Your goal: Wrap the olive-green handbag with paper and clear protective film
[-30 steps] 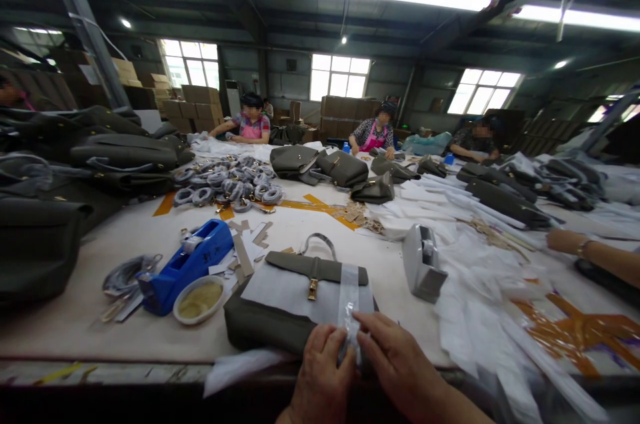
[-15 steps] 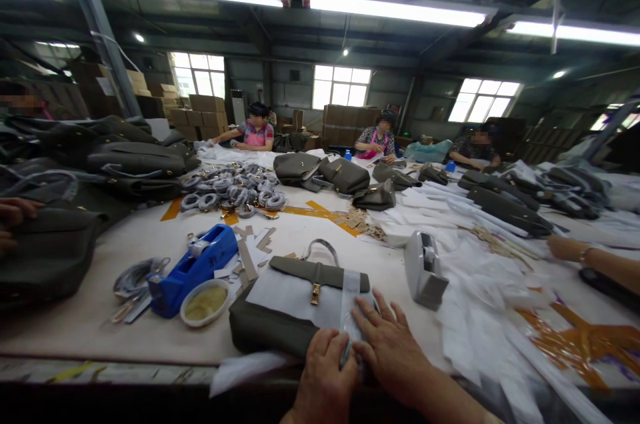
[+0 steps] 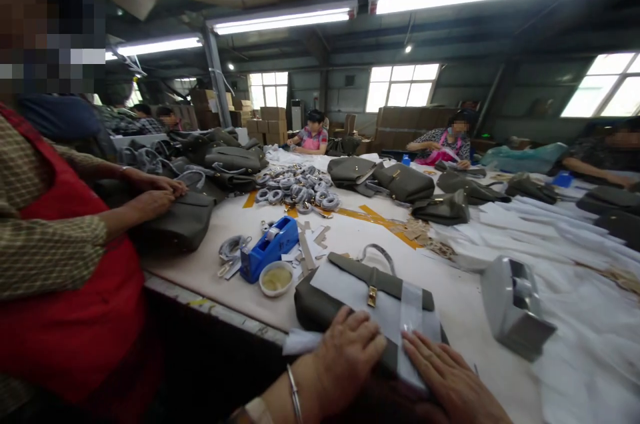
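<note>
At lower centre of the frame, the left hand [image 3: 345, 352] bends its fingers over the near side of a dark olive, leather-like handbag [image 3: 315, 301]; whether it grips, I cannot tell. The right hand [image 3: 447, 371] lies with fingers outstretched at a clear tape strip [image 3: 411, 301] across the bag's white paper sheet [image 3: 340, 284]. A grey tape dispenser [image 3: 500, 317] stands at right, a blue tape dispenser [image 3: 265, 254] left of centre. Beyond, at centre, coiled grey straps [image 3: 297, 191] lie heaped.
</note>
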A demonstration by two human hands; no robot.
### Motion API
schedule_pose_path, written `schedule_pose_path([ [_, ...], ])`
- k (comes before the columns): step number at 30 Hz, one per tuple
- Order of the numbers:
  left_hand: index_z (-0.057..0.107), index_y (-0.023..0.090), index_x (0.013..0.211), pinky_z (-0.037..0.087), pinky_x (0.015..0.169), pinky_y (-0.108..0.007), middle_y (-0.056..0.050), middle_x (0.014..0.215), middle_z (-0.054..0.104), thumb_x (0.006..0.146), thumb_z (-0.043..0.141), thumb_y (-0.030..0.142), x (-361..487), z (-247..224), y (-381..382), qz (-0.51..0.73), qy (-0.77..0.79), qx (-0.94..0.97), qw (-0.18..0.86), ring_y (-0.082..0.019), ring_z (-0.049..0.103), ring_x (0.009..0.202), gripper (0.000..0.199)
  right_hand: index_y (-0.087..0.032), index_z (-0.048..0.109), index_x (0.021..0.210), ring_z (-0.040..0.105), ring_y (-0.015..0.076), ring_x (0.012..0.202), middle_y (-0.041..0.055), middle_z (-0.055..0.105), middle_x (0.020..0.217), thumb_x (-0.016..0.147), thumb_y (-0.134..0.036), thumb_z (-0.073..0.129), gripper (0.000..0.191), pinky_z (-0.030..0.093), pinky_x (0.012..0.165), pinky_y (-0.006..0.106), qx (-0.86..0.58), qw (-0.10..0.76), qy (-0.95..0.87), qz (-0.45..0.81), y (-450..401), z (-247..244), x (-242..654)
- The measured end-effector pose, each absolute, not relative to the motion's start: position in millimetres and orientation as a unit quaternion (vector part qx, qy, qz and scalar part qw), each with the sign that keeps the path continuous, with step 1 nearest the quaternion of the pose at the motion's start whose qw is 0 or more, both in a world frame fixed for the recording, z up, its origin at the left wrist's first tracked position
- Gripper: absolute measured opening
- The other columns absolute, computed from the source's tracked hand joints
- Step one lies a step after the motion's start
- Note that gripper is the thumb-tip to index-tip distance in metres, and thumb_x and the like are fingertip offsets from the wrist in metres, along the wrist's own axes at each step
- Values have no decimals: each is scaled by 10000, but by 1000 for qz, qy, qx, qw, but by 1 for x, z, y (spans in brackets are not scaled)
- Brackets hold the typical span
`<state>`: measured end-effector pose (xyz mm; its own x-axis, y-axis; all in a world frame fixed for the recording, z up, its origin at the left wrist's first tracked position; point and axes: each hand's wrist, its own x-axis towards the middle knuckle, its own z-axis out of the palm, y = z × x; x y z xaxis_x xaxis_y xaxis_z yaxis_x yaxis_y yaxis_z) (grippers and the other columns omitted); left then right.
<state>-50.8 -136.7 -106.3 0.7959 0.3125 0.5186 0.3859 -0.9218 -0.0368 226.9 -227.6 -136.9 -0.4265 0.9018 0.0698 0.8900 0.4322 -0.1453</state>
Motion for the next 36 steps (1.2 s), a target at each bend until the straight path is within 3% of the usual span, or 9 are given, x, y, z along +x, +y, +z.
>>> schedule_pose_path([
  [3,516,207,1367,426,1102,-494,-83,1376,606,887,682,408,-109,-77,-104,-199,-198,-955,92,-283,545,1295,546,-299,299,1541,415,326,1421,54,294,1578,881,-391,654,755,420,1131,454,-534,77,-841,39,-228,-134,227],
  [7,518,235,1384,496,1016,-511,-92,1426,567,829,727,496,-151,-58,-68,-144,-218,-963,62,-313,561,1284,648,-332,302,1535,438,325,1404,41,327,1565,889,-427,651,740,442,1113,444,-524,92,-846,32,-227,-138,230],
  [12,470,221,1439,446,1111,-478,-136,1494,500,670,878,294,-150,-67,-42,-124,-208,-970,-30,-341,436,1405,873,-345,261,1552,501,313,1358,42,373,1548,871,-386,674,797,497,1052,417,-491,113,-863,-24,-224,-143,237],
  [18,417,89,1439,335,1202,-474,-228,1494,454,800,711,178,-143,-81,-38,-61,-205,-975,-64,-328,408,1410,709,-271,310,1569,572,289,1297,77,433,1527,881,-381,647,774,534,987,369,-452,112,-877,-123,-221,-132,237],
  [24,463,146,1319,481,1069,-422,-174,1347,559,880,569,143,-127,-82,-66,-69,-248,-965,-44,-270,530,1269,451,-290,310,1572,509,274,1360,67,444,1537,886,-336,617,753,480,1064,419,-464,82,-877,-97,-203,-132,268],
  [29,481,140,1209,548,956,-423,-149,1179,615,880,488,111,-101,-87,-100,-84,-305,-948,-28,-265,603,1103,330,-327,418,1523,432,295,1421,77,485,1525,885,-304,606,665,401,1118,506,-487,48,-870,-55,-188,-97,290],
  [33,470,127,1230,538,981,-434,-156,1209,611,849,508,100,-92,-92,-109,-96,-332,-938,-24,-285,590,1149,384,-292,538,1442,422,325,1421,103,474,1537,896,-356,621,556,354,1143,552,-503,73,-859,-62,-178,-62,235],
  [36,488,116,1224,537,986,-436,-157,1204,624,861,495,102,-91,-93,-108,-103,-338,-935,-24,-291,593,1159,363,-250,495,1472,401,316,1432,101,464,1546,859,-329,660,640,357,1162,517,-468,70,-881,-13,-165,-56,169],
])
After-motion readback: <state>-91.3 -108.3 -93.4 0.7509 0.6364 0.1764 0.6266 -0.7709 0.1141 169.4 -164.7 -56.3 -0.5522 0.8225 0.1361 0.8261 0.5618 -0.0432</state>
